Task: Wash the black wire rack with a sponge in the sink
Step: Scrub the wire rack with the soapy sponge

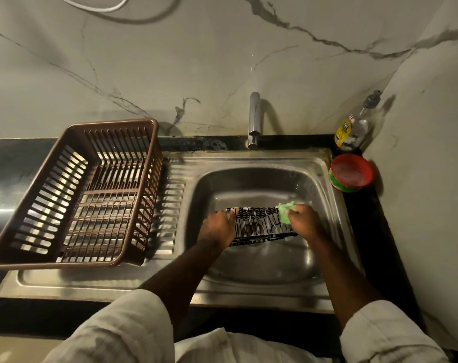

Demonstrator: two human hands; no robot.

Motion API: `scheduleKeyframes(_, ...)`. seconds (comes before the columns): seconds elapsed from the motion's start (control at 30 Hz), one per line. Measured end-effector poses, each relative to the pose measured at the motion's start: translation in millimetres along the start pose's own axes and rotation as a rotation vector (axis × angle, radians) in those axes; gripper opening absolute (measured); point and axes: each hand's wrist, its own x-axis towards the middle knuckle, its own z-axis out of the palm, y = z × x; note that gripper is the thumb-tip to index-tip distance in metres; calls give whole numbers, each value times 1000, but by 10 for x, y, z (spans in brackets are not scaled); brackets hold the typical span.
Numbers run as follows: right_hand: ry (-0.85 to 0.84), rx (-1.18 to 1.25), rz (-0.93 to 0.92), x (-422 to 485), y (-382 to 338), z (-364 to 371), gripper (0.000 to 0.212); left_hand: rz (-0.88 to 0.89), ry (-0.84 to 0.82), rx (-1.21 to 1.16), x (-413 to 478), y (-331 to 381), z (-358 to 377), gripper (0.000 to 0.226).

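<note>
Black wire rack [262, 224] sits low in the steel sink [324, 179], held between two hands. The left hand [217, 227] grips the rack's left end with curled fingers. The right hand [305, 221] is at the right end, squeezing a green sponge [285, 212] against the wires. Soapy white foam is on the rack. A brown basket [75, 195] stands on the draining board to the left.
</note>
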Motion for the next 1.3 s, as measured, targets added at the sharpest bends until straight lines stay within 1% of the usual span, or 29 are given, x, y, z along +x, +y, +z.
scheduleKeyframes(0.03,-49,-55,-30,-2,2,3,19,13,7,10,11,14,-7,56)
scheduleKeyframes(0.1,-128,-144,-62,17,4,23,23,41,1,21,14,60,-36,57)
scheduleKeyframes(0.17,-121,-162,-39,47,20,43,28,88,-13,49,11,112,-67,56)
scheduleKeyframes(0.27,-32,-158,-19,30,11,32,33,107,-17,100,5,149,-92,52)
scheduleKeyframes(0.37,124,-123,19,-14,8,-18,36,102,-8,98,9,154,-102,57)
scheduleKeyframes(0.47,333,99,138,-66,63,-126,34,89,-2,67,40,146,-93,60)
scheduleKeyframes(0.53,438,249,200,-148,162,-136,28,84,-6,57,59,123,-71,60)
scheduleKeyframes(0.6,490,253,197,-231,255,-89,26,79,1,37,60,94,-49,60)
scheduleKeyframes(0.67,496,188,129,-269,277,-43,31,95,2,38,53,83,-55,60)
scheduleKeyframes(0.73,487,137,65,-245,212,-30,28,108,10,43,52,73,-59,61)
scheduleKeyframes(0.77,456,150,44,-224,167,-24,26,109,14,39,49,60,-46,62)
scheduleKeyframes(0.83,339,158,15,-164,64,9,27,105,29,24,35,57,-43,62)
scheduleKeyframes(0.93,115,30,-8,-44,11,144,32,117,44,55,8,74,-56,62)
scheduleKeyframes(0.97,96,4,-18,-24,7,185,34,111,41,53,8,75,-53,60)
scheduleKeyframes(1.03,107,4,-34,-29,12,230,36,89,35,45,10,70,-50,59)
scheduleKeyframes(1.13,111,5,-53,-67,30,224,34,75,63,18,42,17,-23,63)
scheduleKeyframes(1.3,30,-239,-98,-103,108,196,27,42,72,3,65,-29,-13,66)
